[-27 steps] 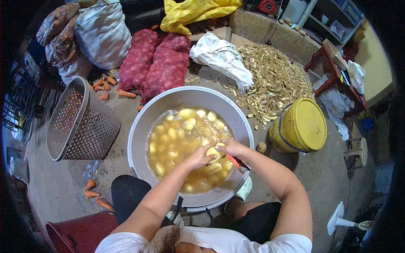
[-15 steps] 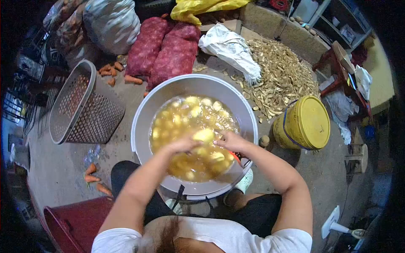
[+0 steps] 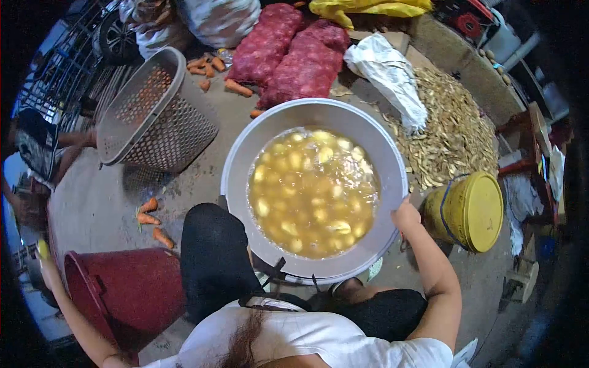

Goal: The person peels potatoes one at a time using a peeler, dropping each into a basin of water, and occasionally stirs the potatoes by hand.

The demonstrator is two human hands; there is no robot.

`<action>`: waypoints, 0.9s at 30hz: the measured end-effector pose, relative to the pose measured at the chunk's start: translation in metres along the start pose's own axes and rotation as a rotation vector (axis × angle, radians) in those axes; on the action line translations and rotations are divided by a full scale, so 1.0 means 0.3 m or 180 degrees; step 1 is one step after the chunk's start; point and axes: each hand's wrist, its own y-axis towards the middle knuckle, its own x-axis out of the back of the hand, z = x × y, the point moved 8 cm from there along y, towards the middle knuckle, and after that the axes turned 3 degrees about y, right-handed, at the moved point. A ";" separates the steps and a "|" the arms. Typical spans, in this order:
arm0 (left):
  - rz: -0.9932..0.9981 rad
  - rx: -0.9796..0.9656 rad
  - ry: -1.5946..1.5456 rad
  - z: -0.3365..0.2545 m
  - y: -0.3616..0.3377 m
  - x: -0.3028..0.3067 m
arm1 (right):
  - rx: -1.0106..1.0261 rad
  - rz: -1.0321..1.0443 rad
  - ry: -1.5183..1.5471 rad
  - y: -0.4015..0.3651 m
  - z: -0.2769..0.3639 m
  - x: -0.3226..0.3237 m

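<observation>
A large grey tub [image 3: 234, 165] stands between my knees, holding cloudy yellowish water with several peeled potatoes [image 3: 288, 228] in it. My right hand [image 3: 406, 216] is closed at the tub's right rim, its fingertips over the edge. Far out to the left, my left hand [image 3: 49, 270] is closed around a pale yellow peeled potato [image 3: 43, 249], beyond the dark red bin [image 3: 132, 288]. That hand is small and partly dark at the edge of the view.
A perforated basket [image 3: 175, 126] with carrots stands left; loose carrots [image 3: 147, 218] lie on the floor. Red mesh sacks [image 3: 307, 64] are behind the tub. Peelings [image 3: 457, 132] are heaped beside a white sack [image 3: 386, 73]. A lidded yellow bucket [image 3: 485, 211] is right. Another person [image 3: 37, 147] is partly visible.
My hands have come apart from over the water. The left moved far left with the potato; the right moved to the rim. The orange-handled thing near my right hand no longer shows. The view has shifted.
</observation>
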 end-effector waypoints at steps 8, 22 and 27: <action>0.1099 0.0214 -0.2092 -0.285 -0.637 0.174 | -0.0197 0.0261 -0.0550 0.057 0.017 -0.063; 0.0688 -0.0045 -0.1427 0.061 -0.035 -0.200 | -0.0260 -0.0301 -0.0728 0.070 0.000 -0.085; -0.0775 -0.0606 -0.0007 -0.138 0.208 -0.146 | -0.0325 -0.0268 -0.0818 0.164 -0.043 -0.172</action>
